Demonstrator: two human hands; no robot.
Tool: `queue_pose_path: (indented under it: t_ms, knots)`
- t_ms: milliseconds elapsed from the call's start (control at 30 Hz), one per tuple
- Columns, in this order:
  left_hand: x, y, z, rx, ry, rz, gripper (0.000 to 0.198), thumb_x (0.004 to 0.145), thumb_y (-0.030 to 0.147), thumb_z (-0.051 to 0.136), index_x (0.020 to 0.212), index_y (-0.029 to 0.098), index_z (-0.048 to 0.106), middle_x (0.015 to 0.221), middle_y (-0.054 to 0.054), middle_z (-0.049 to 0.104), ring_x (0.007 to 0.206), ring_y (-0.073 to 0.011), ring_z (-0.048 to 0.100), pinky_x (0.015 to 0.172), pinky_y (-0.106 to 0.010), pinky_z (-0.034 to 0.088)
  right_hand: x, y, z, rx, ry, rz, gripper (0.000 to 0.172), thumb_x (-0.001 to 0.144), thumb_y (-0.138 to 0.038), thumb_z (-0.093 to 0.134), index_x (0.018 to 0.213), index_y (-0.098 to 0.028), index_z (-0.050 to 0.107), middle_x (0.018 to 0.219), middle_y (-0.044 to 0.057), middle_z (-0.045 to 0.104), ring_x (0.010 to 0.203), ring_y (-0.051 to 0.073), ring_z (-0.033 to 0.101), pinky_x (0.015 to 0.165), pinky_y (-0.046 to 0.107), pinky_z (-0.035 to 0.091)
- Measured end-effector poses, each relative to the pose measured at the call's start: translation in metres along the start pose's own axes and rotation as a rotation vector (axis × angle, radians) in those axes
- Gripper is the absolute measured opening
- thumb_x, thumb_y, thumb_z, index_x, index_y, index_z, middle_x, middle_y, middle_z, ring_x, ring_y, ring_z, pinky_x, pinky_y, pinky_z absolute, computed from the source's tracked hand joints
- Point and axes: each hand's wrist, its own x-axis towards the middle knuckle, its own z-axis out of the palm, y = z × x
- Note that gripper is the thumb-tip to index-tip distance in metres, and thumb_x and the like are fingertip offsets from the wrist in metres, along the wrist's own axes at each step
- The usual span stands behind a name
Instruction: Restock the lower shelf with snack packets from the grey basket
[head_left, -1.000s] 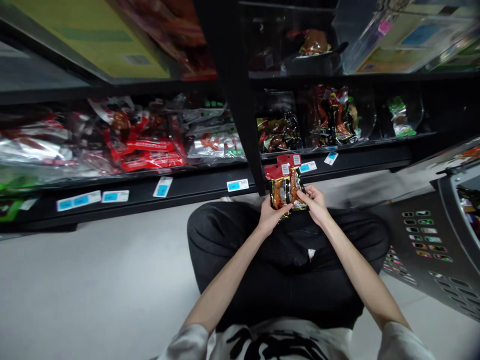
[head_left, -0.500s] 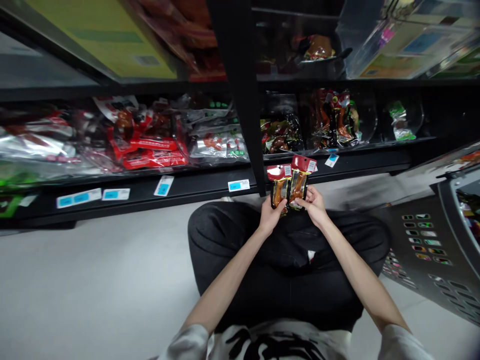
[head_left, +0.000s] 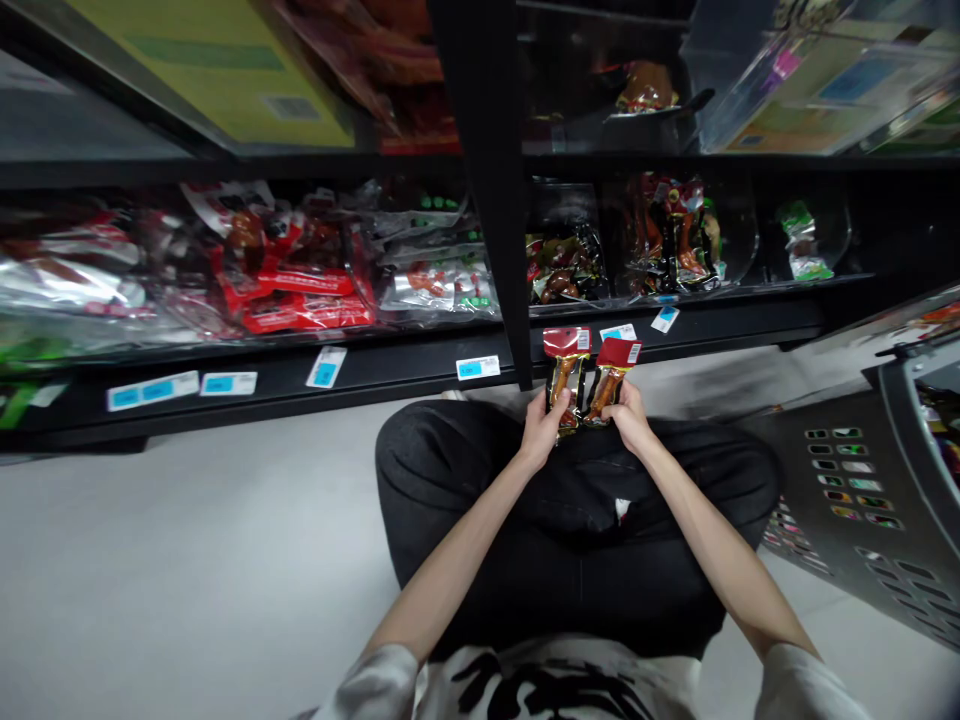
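Note:
I crouch in front of a low black shelf. My left hand (head_left: 541,432) grips the bottom of a snack packet with a red header (head_left: 566,372). My right hand (head_left: 628,420) grips a second, matching red-topped packet (head_left: 611,376). The two packets stand upright side by side just above my knees, slightly apart at the top. Both show brown meat through clear film. They hang in front of the shelf edge (head_left: 720,325), below a compartment of dark snack packs (head_left: 562,265).
A black upright post (head_left: 491,190) splits the shelving. Red and silver packets (head_left: 300,285) fill the left bay; more packs (head_left: 675,235) and a green packet (head_left: 802,240) sit in the right bays. Blue price tags (head_left: 477,367) line the edge. A perforated metal basket (head_left: 862,480) stands at right.
The two packets, held overlapped together a second ago, have been separated: the right hand's packet shifted right and now stands beside the left one.

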Motion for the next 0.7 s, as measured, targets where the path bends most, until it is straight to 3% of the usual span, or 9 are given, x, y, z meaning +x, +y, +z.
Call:
queue_pose_path:
  t_ms: [167, 333, 433, 500, 600, 700]
  knots:
    - [0.001, 0.002, 0.000, -0.014, -0.037, 0.001, 0.046, 0.083, 0.061, 0.067, 0.095, 0.016, 0.073, 0.086, -0.004, 0.071, 0.079, -0.0182, 0.064, 0.070, -0.027, 0.049, -0.002, -0.006, 0.000, 0.006, -0.003, -0.003, 0.024, 0.047, -0.016, 0.053, 0.071, -0.020, 0.051, 0.065, -0.005, 0.054, 0.061, 0.014, 0.047, 0.052, 0.025, 0.033]
    - [0.000, 0.001, 0.001, -0.007, -0.059, 0.073, 0.043, 0.083, 0.057, 0.070, 0.102, 0.019, 0.070, 0.093, -0.005, 0.071, 0.086, -0.0198, 0.065, 0.077, -0.029, 0.051, -0.002, -0.005, -0.001, 0.077, 0.051, -0.003, 0.023, 0.049, -0.016, 0.050, 0.071, -0.021, 0.051, 0.061, -0.005, 0.050, 0.053, 0.012, 0.041, 0.047, 0.024, 0.032]
    - [0.000, 0.000, 0.003, -0.117, -0.076, 0.041, 0.049, 0.079, 0.054, 0.076, 0.113, 0.021, 0.064, 0.096, -0.005, 0.072, 0.086, -0.0195, 0.066, 0.077, -0.030, 0.052, 0.000, -0.005, -0.002, 0.169, 0.096, 0.053, 0.031, 0.048, -0.018, 0.047, 0.078, -0.022, 0.056, 0.061, -0.005, 0.052, 0.049, 0.012, 0.040, 0.043, 0.024, 0.031]
    - [-0.001, 0.002, 0.004, -0.200, -0.101, -0.031, 0.054, 0.077, 0.052, 0.079, 0.118, 0.021, 0.061, 0.089, -0.003, 0.070, 0.076, -0.0171, 0.066, 0.069, -0.029, 0.052, 0.000, -0.007, -0.003, 0.223, 0.114, 0.094, 0.040, 0.047, -0.020, 0.046, 0.084, -0.021, 0.059, 0.063, -0.003, 0.055, 0.051, 0.013, 0.044, 0.042, 0.024, 0.031]
    - [-0.005, 0.014, 0.002, -0.364, -0.240, -0.164, 0.049, 0.082, 0.049, 0.074, 0.119, 0.021, 0.060, 0.078, 0.000, 0.064, 0.052, -0.0100, 0.055, 0.049, -0.023, 0.041, -0.001, -0.011, -0.004, 0.275, 0.065, 0.124, 0.050, 0.048, -0.022, 0.046, 0.096, -0.020, 0.062, 0.060, -0.002, 0.056, 0.049, 0.014, 0.043, 0.041, 0.024, 0.029]
    - [-0.009, 0.028, -0.004, -0.541, -0.466, -0.314, 0.042, 0.087, 0.042, 0.066, 0.124, 0.021, 0.061, 0.070, 0.004, 0.053, 0.038, -0.0031, 0.031, 0.039, -0.021, 0.025, -0.003, -0.015, -0.004, 0.286, -0.026, 0.126, 0.056, 0.051, -0.023, 0.045, 0.104, -0.019, 0.062, 0.057, -0.003, 0.054, 0.044, 0.013, 0.036, 0.040, 0.024, 0.026]
